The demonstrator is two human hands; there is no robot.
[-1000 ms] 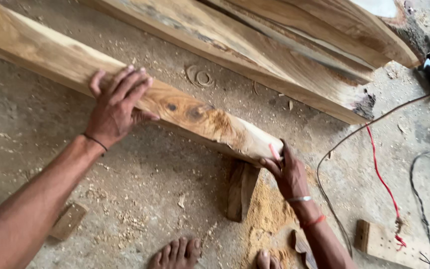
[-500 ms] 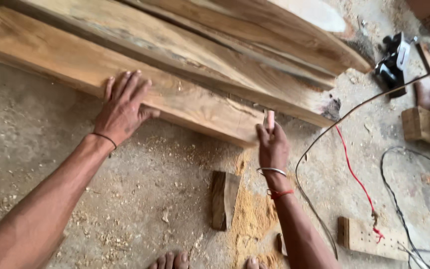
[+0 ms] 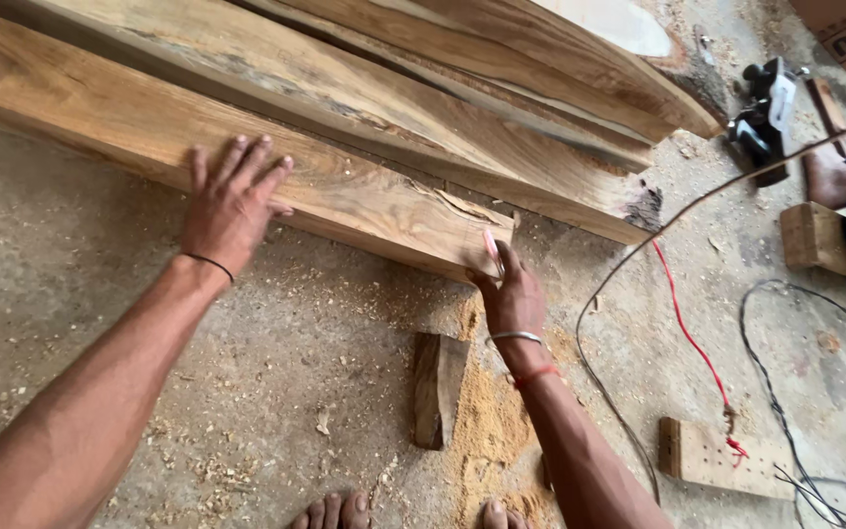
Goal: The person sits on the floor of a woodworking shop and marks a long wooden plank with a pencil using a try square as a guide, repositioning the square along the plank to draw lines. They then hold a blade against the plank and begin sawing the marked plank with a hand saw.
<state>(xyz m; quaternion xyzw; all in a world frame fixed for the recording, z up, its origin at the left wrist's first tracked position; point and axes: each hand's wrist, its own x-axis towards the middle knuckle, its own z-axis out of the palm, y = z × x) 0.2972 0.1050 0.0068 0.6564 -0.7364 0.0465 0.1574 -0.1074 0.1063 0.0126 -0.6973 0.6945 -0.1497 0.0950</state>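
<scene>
While the left hand (image 3: 232, 201) presses flat, fingers spread, on the plank (image 3: 247, 162) lying on the floor, the right hand (image 3: 511, 294) pinches a pink marker (image 3: 491, 247) at its cut end; steady downward pressure likely keeps marking true.

Single view from the camera on my head, looking steeply down and forward over my outstretched arms, close to the sawdust-strewn floor (image 3: 100, 294); my toes (image 3: 340, 511) mark the lower frame edge.
</scene>
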